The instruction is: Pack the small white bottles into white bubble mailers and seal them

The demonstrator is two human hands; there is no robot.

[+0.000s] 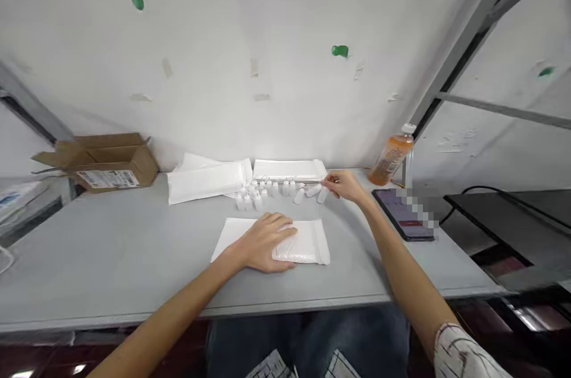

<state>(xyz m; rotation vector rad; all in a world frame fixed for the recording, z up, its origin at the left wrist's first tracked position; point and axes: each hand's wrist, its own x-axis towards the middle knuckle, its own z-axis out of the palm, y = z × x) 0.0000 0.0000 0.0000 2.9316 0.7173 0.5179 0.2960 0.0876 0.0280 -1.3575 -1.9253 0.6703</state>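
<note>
My left hand [270, 242] lies flat with its fingers stretched over a white padded envelope [306, 241] near the front of the table. The envelope's right end shows a folded flap, and its middle is hidden under the hand. Farther back, my right hand [342, 183] has thumb and fingers pinched together at the right end of a group of small white bottles [257, 201]. Right below its fingertips is a tilted small white bottle [322, 194]. Whatever the pinch holds is too small to make out. Some bottles stand upright, others lie over.
White envelopes [209, 179] lie at the back left, and another white envelope [289, 169] rests against the wall. An open cardboard box [111, 164] is at the far left. On the right are an orange drink bottle [392, 155] and a phone [404, 214].
</note>
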